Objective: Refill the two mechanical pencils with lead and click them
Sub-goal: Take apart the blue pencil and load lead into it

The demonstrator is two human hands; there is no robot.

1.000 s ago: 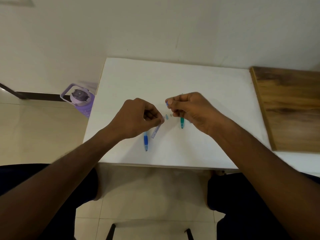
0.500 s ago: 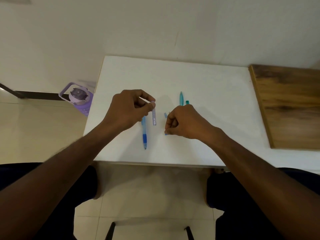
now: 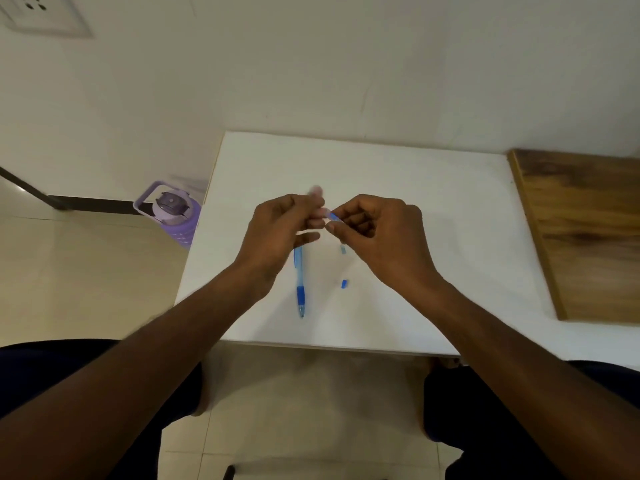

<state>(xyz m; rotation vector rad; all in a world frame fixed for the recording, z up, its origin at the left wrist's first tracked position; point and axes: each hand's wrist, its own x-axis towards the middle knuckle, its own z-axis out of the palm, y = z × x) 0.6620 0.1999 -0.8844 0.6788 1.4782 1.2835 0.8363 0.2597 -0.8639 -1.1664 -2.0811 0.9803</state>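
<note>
Above the white table (image 3: 398,174), my right hand (image 3: 384,233) pinches a small clear blue-tipped lead tube (image 3: 333,217), my blurred left hand (image 3: 280,230) loosely open beside it, over the blue mechanical pencil (image 3: 299,282).

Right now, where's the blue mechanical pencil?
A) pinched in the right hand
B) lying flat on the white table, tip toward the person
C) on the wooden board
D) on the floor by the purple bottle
B: the blue mechanical pencil lies on the white table, its upper end hidden under the left hand, tip toward the person; neither hand grips it.
</note>
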